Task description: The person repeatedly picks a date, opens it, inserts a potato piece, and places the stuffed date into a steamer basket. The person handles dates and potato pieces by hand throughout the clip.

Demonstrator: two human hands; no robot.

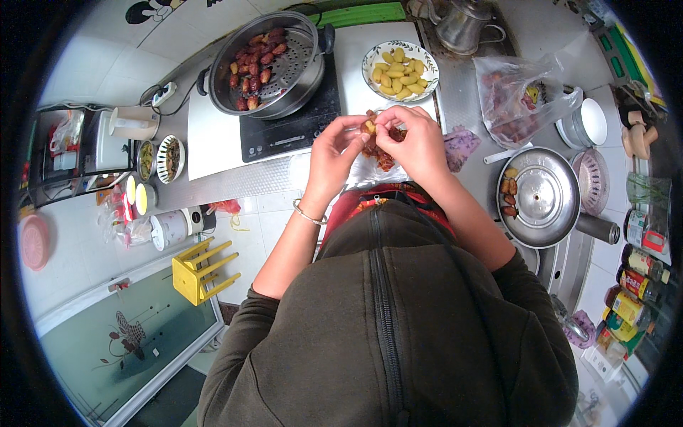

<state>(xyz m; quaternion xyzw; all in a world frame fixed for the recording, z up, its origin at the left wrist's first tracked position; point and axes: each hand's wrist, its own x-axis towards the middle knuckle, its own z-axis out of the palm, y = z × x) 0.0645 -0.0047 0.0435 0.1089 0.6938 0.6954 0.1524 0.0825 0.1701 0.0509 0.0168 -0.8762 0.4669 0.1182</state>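
My left hand [335,149] and my right hand [413,140] meet at the counter's front, their fingertips pinching one red date [368,127] with a yellowish piece showing in it. Below my fingers lies a heap of dark red date scraps [384,158] on clear plastic. Beyond my hands stands a patterned bowl [401,96] of yellow-green oval pieces. A steel steamer pot [293,101] on the black induction cooker [315,120] holds several red dates [254,69] on its perforated tray. At the right, a metal lid [539,197], hollow side up, bears a few brown dates and a yellowish piece.
A plastic bag of red dates [509,107] lies right of the bowl, near a metal kettle [465,29] and stacked white bowls [591,124]. A purple cloth [460,148] is beside my right hand. Two food dishes stand left of the cooker. A yellow stool [197,272] is at lower left.
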